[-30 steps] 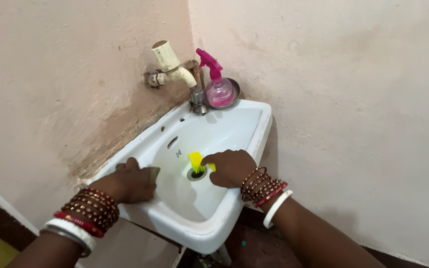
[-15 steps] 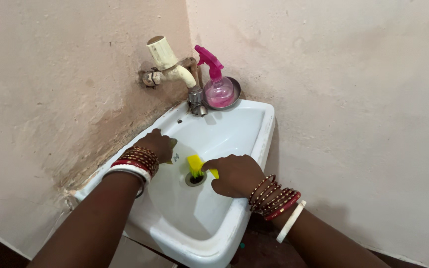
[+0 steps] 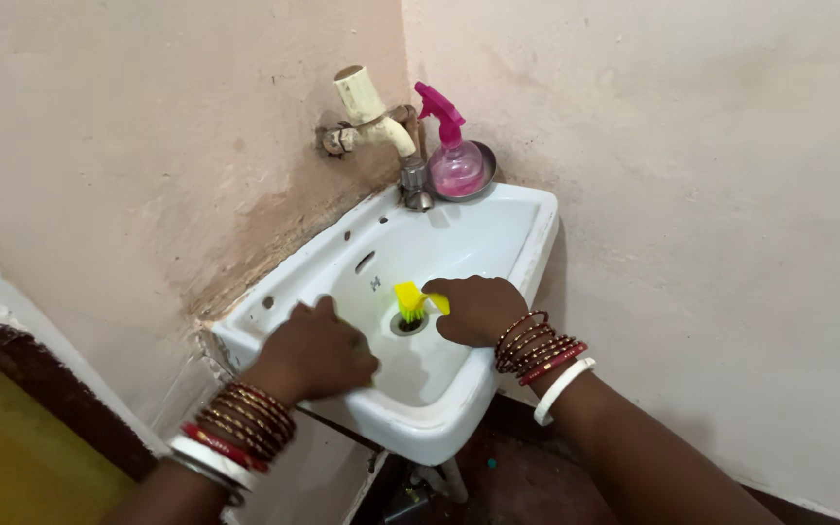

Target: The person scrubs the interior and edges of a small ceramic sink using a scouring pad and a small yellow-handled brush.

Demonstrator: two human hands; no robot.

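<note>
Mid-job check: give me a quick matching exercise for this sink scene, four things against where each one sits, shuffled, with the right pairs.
Things:
1. yellow brush
2. pink spray bottle
3. tap
4. left hand

Places:
A. in a metal dish at the sink's back corner
B. on the wall above the sink's back edge
C. over the drain, held by the right hand
D. inside the sink on its near left side

Pairs: 1-C, 2-A, 3-B, 4-D

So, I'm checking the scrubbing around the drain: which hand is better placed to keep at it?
The right hand. It grips the yellow brush, whose bristles sit at the drain. The left hand rests on the sink's near side.
</note>
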